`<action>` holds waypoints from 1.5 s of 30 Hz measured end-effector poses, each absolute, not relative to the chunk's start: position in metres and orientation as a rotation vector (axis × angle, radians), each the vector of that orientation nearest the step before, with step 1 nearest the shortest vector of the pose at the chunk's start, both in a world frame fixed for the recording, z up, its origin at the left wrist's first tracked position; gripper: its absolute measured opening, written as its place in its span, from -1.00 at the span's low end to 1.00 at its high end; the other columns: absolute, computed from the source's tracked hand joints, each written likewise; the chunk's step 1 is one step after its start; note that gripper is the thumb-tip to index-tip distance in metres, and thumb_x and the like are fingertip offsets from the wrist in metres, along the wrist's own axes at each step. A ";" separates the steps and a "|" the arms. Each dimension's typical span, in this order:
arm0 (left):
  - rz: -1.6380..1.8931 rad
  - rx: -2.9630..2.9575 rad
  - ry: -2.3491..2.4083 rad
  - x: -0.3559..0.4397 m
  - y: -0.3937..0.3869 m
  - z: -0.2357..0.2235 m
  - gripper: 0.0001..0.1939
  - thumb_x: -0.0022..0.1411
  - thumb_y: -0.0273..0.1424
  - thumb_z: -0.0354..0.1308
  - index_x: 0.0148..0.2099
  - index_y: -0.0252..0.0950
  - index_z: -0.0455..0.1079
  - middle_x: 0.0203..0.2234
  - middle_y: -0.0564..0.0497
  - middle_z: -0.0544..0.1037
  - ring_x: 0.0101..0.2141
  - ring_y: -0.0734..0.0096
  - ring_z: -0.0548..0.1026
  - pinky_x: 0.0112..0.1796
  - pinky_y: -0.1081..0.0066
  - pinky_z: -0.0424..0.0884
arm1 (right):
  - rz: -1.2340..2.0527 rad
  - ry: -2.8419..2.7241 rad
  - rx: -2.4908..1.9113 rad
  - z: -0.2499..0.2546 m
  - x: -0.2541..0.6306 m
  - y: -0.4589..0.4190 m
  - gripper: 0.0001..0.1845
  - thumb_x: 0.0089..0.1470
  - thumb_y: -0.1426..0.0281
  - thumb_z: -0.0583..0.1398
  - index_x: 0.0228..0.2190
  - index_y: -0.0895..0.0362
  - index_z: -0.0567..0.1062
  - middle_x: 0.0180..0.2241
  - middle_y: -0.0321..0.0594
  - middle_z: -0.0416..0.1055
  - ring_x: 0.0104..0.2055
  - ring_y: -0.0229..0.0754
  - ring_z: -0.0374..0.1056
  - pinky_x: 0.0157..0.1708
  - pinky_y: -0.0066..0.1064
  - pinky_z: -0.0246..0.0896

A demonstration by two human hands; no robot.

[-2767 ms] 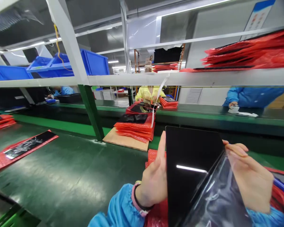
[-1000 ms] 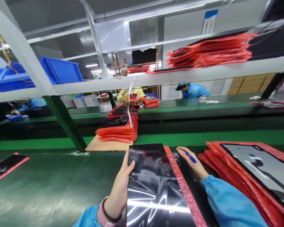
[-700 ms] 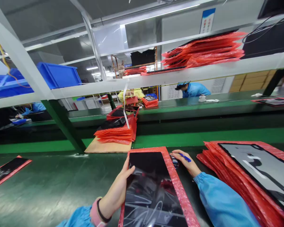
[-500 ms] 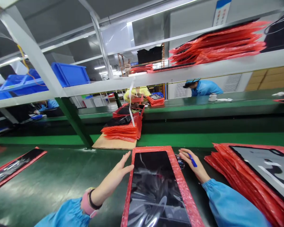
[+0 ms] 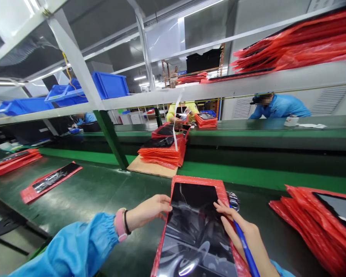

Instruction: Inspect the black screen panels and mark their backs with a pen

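A black, film-covered screen panel (image 5: pixel 197 219) lies on red bubble wrap (image 5: pixel 200 179) in front of me. At its left edge, my left hand (image 5: pixel 153 209) pinches the side with bent fingers; the thumb is partly hidden. My right hand (image 5: pixel 243 227) has a blue pen (image 5: pixel 245 246) tucked in it, tip pointing away from me, while its fingertips rest on the panel's right edge. Just beyond that hand, a small shiny metal object (image 5: pixel 233 201) sits on the green table, its kind unclear.
To the right is a stack of red bubble-wrap sheets (image 5: pixel 298 215) with a panel on top. Another red stack (image 5: pixel 163 156) stands on a board (image 5: pixel 145 167) ahead. A narrow panel (image 5: pixel 56 178) lies left. A shelf beam (image 5: pixel 167 97) crosses above; co-workers sit beyond.
My right hand has moved from beside the panel onto its right edge, with the pen turned. The fingers of my left hand have bent against the left edge. The view has shifted left.
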State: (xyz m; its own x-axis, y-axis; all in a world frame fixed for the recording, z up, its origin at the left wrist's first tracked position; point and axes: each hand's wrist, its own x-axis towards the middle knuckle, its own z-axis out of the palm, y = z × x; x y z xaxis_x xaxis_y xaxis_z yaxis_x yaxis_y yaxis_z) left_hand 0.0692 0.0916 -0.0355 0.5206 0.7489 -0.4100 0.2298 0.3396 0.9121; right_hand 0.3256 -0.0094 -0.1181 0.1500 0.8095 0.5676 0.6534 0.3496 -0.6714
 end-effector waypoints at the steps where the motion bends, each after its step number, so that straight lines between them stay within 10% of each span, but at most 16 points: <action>1: 0.421 1.220 1.018 0.070 0.093 -0.034 -0.74 -0.12 -0.41 0.29 -0.31 -0.36 0.41 -0.43 0.04 0.44 -0.41 0.45 0.38 -0.35 0.38 0.27 | 0.189 -1.580 -1.368 -0.120 0.327 -0.009 -0.82 0.16 0.30 0.11 -0.18 -0.04 0.44 -0.04 -0.25 0.51 0.00 -0.06 0.43 0.01 -0.22 0.35; 15: 0.705 0.869 0.731 0.090 0.077 -0.016 -0.61 -0.10 -0.59 0.33 -0.19 -0.27 0.33 -0.46 0.09 0.50 -0.43 0.46 0.50 -0.27 0.41 0.37 | 0.290 -1.506 -1.368 -0.110 0.332 -0.012 -0.77 0.17 0.27 0.11 -0.16 0.02 0.46 -0.04 -0.22 0.51 -0.01 -0.15 0.43 0.01 -0.42 0.30; 22: 0.839 1.070 0.695 0.010 0.123 -0.038 -0.47 -0.05 -0.62 0.24 0.04 -0.31 0.41 -0.16 -0.09 0.59 -0.17 0.20 0.54 -0.11 0.34 0.34 | 0.420 -1.316 -1.358 -0.086 0.351 -0.033 -0.73 0.13 0.18 0.14 -0.19 0.02 0.52 -0.10 -0.23 0.55 0.01 -0.13 0.42 0.01 -0.53 0.27; 29: 0.944 1.025 0.976 -0.085 0.170 -0.112 -0.51 -0.23 -0.51 0.31 -0.12 -0.37 0.52 -0.15 -0.11 0.61 -0.08 0.03 0.50 -0.04 0.27 0.31 | 1.073 -1.036 -1.075 -0.084 0.337 -0.033 -0.32 0.08 -0.13 -0.02 0.09 0.02 0.21 -0.28 0.01 0.58 -0.30 0.11 0.54 -0.17 -0.03 0.39; 33: 0.961 1.024 1.103 -0.105 0.175 -0.144 -0.49 -0.23 -0.49 0.29 -0.10 -0.36 0.48 -0.27 -0.09 0.63 -0.17 0.07 0.55 -0.11 0.26 0.38 | 1.280 -1.028 -1.056 -0.073 0.315 -0.033 -0.48 0.00 -0.16 0.08 -0.27 0.01 0.36 -0.55 -0.25 0.47 -0.59 -0.14 0.41 -0.55 -0.34 0.29; 38: 0.993 1.076 1.302 -0.116 0.180 -0.151 -0.44 -0.16 -0.50 0.23 -0.01 -0.37 0.35 -0.35 -0.10 0.61 -0.31 0.13 0.58 -0.21 0.24 0.44 | 1.130 -1.223 -1.375 -0.065 0.300 -0.040 -0.64 0.03 0.05 0.19 -0.47 0.10 0.42 -0.59 -0.31 0.35 -0.56 -0.27 0.24 -0.55 -0.44 0.12; 45: 1.123 1.343 1.462 -0.085 0.179 -0.104 -0.46 -0.12 -0.41 0.21 -0.01 -0.29 0.30 -0.02 -0.18 0.47 0.08 0.02 0.36 -0.01 0.18 0.32 | 0.638 -1.559 -1.651 -0.075 0.295 -0.040 -0.54 0.01 0.13 0.11 -0.71 0.07 0.06 -0.70 -0.40 0.05 -0.61 -0.30 0.03 -0.57 -0.42 -0.07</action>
State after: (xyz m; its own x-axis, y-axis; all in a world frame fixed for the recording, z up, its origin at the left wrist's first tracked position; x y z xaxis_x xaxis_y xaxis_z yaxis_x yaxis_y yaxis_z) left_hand -0.0852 0.1789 -0.1039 -0.0793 0.9968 -0.0074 0.2498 0.0271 0.9679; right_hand 0.2953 -0.0402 -0.0747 0.1282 0.9815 0.1423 0.6002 0.0375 -0.7990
